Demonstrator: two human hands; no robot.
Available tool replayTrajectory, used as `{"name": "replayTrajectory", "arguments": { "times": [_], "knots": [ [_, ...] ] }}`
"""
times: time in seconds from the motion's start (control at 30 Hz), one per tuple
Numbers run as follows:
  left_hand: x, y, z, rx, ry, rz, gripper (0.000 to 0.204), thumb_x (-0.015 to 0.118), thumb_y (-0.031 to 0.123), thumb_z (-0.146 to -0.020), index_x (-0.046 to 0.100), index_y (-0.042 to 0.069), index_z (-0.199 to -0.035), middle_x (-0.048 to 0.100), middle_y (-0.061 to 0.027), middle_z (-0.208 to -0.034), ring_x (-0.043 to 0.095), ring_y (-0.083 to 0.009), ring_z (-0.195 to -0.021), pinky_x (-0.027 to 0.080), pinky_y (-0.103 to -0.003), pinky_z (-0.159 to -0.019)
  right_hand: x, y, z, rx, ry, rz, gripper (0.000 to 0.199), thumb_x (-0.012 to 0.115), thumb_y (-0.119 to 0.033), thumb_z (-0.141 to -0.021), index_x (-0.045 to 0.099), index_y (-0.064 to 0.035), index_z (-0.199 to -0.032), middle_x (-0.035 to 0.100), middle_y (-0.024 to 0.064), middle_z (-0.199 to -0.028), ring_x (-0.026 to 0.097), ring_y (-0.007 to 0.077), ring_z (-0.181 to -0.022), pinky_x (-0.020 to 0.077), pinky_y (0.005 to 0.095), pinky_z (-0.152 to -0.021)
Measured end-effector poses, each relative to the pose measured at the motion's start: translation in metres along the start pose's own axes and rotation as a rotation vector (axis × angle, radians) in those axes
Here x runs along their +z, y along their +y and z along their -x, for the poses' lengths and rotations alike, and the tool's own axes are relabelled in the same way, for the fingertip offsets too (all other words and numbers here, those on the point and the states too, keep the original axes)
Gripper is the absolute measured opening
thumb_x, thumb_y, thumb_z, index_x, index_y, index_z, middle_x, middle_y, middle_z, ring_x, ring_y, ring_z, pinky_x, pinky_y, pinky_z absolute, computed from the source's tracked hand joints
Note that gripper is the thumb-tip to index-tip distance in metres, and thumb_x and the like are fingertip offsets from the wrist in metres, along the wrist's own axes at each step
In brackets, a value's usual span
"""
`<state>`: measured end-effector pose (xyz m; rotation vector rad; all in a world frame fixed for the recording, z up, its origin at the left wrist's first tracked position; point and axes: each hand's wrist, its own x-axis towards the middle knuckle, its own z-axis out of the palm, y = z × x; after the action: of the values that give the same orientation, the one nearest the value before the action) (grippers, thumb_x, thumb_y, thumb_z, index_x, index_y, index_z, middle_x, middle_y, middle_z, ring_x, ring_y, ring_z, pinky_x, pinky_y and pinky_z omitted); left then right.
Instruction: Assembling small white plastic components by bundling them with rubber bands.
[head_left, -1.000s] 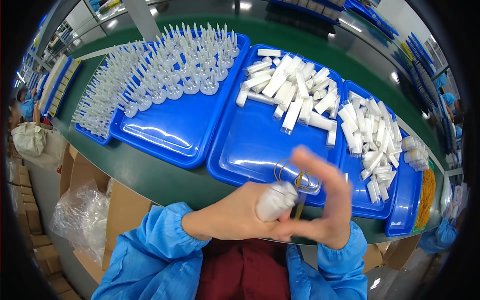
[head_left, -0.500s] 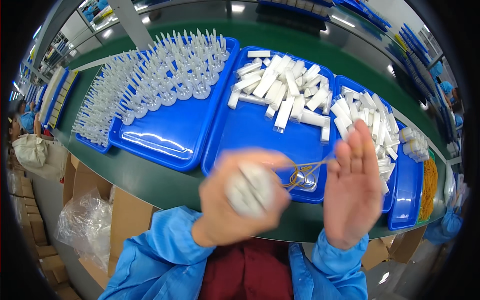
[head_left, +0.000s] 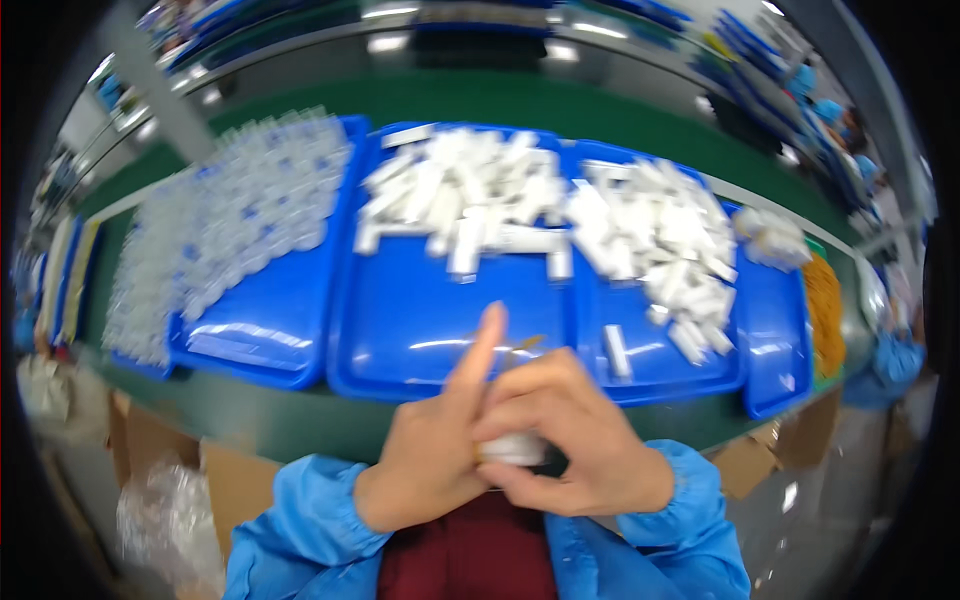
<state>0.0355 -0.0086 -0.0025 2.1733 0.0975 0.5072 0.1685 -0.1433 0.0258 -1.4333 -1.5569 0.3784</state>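
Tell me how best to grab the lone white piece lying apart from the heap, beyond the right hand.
Probably pinch the lone white piece by its two long sides, mid-length, from above. It is long and narrow, lies pointing roughly away from the person, and has bare blue tray on both sides, apart from the heap. The right hand is nearest.

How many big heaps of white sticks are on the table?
2: the left heap in the middle blue tray, and the right heap in the next blue tray to its right.
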Motion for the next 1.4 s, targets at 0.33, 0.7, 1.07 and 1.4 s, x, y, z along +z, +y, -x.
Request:
{"name": "replayTrajectory", "arguments": {
  "times": [0.33,0.7,1.07,1.4],
  "knots": [
    [-0.033,-0.002,0.006,-0.056,0.116,-0.127,0.09,0.081,0.007,-0.073,0.035,-0.004,-0.15,0.051,-0.0204,-0.136,0.057,-0.0303,-0.121,0.045,-0.039,-0.102,-0.176,0.05,0.078,0.387,0.953,0.667,0.036,0.076,-0.006,-0.085,0.061,-0.0012,-0.118,0.062,0.0134,-0.12,0.063,0.0228,-0.108,0.0533,0.0326,-0.091],
    [-0.069,-0.023,0.012,-0.117,0.317,-0.375,0.062,0.073,-0.003,-0.075,0.056,0.0,-0.134,0.061,-0.0159,-0.123,0.06,-0.0271,-0.112,0.047,-0.036,-0.095,-0.24,0.182,0.12,0.324,0.698,1.501,0.023,0.072,-0.017,-0.09,0.069,-0.0048,-0.109,0.067,0.0146,-0.108,0.063,0.0328,-0.102,0.0497,0.0432,-0.089],
    [-0.155,-0.087,0.049,-0.101,0.311,-0.809,0.015,0.074,0.0,-0.08,0.068,0.002,-0.093,0.065,-0.0122,-0.09,0.067,-0.0283,-0.079,0.053,-0.034,-0.071,-0.229,0.13,0.121,0.312,0.709,1.31,0.032,0.054,-0.014,-0.103,0.059,-0.0026,-0.133,0.063,0.0153,-0.125,0.057,0.0274,-0.116,0.0459,0.038,-0.098],
    [-0.17,-0.123,0.004,-0.017,0.164,-1.231,0.019,0.066,0.0,-0.081,0.062,0.004,-0.099,0.058,-0.0143,-0.091,0.06,-0.0347,-0.086,0.049,-0.043,-0.074,-0.084,0.048,0.043,0.365,0.252,0.852,0.011,0.075,-0.003,-0.082,0.07,-0.0029,-0.091,0.068,0.0107,-0.081,0.066,0.0266,-0.074,0.0509,0.0372,-0.068]
  ]
}}
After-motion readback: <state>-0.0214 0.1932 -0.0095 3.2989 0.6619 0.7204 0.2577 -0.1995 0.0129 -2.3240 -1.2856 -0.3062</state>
